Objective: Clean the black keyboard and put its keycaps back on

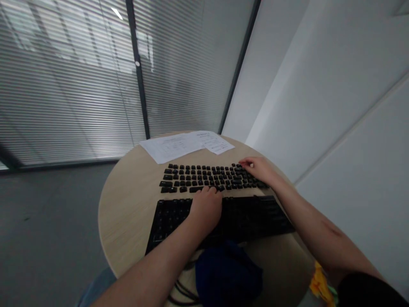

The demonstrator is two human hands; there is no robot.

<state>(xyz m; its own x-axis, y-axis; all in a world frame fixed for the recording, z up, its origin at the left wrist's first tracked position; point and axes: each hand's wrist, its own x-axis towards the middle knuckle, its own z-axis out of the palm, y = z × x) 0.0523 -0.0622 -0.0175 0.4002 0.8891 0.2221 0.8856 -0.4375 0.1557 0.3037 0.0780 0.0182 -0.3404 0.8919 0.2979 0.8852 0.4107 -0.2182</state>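
Note:
Rows of loose black keycaps (191,178) are laid out on a round wooden table (124,204). Nearer to me lies a black keyboard (252,217), keys showing at its left end and a dark, bare-looking stretch toward the right. Over the keyboard's far edge rests my left hand (207,207), fingers curled down beside the lowest keycap row; whatever is under them is hidden. My right hand (259,167) is at the upper right end of the keycap rows, thumb and forefinger pinched together at a small dark keycap (239,165).
Printed sheets of paper (174,146) lie at the table's far side. A dark blue cloth-like bundle (228,275) and a black cable (183,292) are close to my body. A white wall (335,106) borders the right; window blinds (70,85) stand behind.

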